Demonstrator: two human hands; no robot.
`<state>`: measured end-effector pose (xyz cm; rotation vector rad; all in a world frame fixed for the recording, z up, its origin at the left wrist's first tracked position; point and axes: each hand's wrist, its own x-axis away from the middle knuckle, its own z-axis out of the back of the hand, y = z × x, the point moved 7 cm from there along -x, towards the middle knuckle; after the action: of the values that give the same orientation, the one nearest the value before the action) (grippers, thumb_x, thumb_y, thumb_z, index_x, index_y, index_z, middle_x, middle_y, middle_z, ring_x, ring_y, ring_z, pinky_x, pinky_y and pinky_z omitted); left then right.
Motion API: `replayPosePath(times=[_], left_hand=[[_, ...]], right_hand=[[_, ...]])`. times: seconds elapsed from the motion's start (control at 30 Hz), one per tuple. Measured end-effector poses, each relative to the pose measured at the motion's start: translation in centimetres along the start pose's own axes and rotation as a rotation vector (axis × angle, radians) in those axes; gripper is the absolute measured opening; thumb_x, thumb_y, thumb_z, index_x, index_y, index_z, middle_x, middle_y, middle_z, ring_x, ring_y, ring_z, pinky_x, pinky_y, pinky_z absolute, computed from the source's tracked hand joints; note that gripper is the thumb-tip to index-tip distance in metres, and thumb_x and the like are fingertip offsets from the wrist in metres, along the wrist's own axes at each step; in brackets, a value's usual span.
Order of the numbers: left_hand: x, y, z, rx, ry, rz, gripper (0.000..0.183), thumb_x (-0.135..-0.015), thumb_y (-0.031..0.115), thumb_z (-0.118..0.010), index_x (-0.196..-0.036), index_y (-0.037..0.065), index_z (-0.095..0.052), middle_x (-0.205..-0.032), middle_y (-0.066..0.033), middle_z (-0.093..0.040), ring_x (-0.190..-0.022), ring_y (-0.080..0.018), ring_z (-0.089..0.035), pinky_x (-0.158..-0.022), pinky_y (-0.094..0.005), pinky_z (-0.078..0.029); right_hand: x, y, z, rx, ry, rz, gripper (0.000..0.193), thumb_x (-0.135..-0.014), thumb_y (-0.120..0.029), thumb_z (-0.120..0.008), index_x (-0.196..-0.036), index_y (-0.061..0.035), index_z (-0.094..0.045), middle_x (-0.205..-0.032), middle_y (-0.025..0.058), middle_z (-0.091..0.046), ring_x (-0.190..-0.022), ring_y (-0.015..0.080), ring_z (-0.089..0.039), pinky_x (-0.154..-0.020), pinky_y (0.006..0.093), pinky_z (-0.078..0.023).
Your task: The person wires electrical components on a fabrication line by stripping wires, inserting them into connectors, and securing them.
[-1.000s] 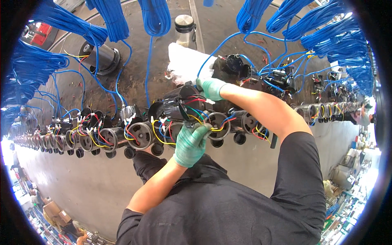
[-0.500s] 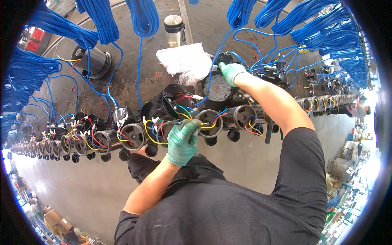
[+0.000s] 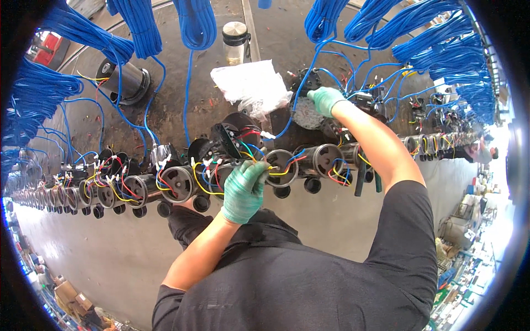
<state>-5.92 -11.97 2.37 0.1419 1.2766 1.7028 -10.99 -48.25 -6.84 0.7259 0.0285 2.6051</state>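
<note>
My left hand point(image 3: 244, 190), in a green glove, pinches the end of a yellow wire in front of a black motor housing point(image 3: 281, 167). Green, blue and red wires run from the same spot to a black cap-like part point(image 3: 223, 139) behind. Farther out, my gloved right hand point(image 3: 327, 101) has its fingers closed at the rim of a round tub of small clear pieces point(image 3: 307, 115). A dark round part point(image 3: 305, 80) sits just beyond the tub. The right fingertips are partly hidden.
A long row of cylindrical housings with loose wires point(image 3: 138, 188) lines the near table edge. Coiled blue cables point(image 3: 193, 25) hang across the far side. A white plastic bag point(image 3: 251, 85), a lidded bottle point(image 3: 236, 44) and an upright motor point(image 3: 124, 83) stand on the dark table.
My right hand and the tub have shifted a little to the right together. The left hand keeps its pinch on the wire in nearly the same place.
</note>
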Motion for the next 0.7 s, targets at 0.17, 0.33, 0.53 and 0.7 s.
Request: replayPosePath(times=[0.17,0.33,0.53,0.7], left_hand=[[-0.5,0.4,0.3,0.019,0.031,-0.014,0.023,-0.092,-0.004,-0.075,-0.113,0.005,-0.072,-0.094,-0.0141,-0.07,-0.081,-0.0338,-0.071,-0.071,-0.0402,-0.057],[-0.6,0.4,-0.1,0.086,-0.03,0.025,0.021,-0.093,-0.004,-0.074,-0.112,0.005,-0.072,-0.094,-0.0143,-0.07,-0.078,-0.0336,-0.07,-0.069,-0.0392,-0.056],[-0.7,-0.1,-0.2,0.062,-0.043,0.042,0.02,-0.094,-0.005,-0.072,-0.112,0.005,-0.072,-0.096,-0.0148,-0.072,-0.081,-0.0352,-0.071,-0.071,-0.0396,-0.057],[-1.0,-0.7,-0.2,0.103,-0.05,0.08,0.015,-0.096,-0.003,-0.072,-0.11,0.002,-0.071,-0.096,-0.0157,-0.073,-0.082,-0.0324,-0.072,-0.074,-0.037,-0.057]], right_hand=[[-1.5,-1.4,-4.3,0.142,-0.141,0.053,0.024,-0.087,-0.007,-0.07,-0.107,-0.0044,-0.084,-0.115,0.0206,-0.08,-0.109,0.0375,-0.078,-0.092,0.0431,-0.063],[-1.1,-0.8,-4.9,0.066,-0.14,0.039,0.029,-0.088,-0.008,-0.068,-0.113,-0.0056,-0.082,-0.12,0.0201,-0.079,-0.114,0.0382,-0.076,-0.095,0.0447,-0.062],[1.6,-2.0,1.3,-0.107,-0.048,0.027,0.037,-0.092,-0.014,-0.065,-0.128,-0.009,-0.072,-0.121,0.0225,-0.076,-0.114,0.0415,-0.073,-0.095,0.0467,-0.059],[9.3,-4.6,7.6,-0.736,0.332,0.246,0.017,-0.102,-0.007,-0.059,-0.117,-0.0014,-0.065,-0.097,0.0177,-0.074,-0.083,0.0284,-0.074,-0.079,0.0425,-0.058]])
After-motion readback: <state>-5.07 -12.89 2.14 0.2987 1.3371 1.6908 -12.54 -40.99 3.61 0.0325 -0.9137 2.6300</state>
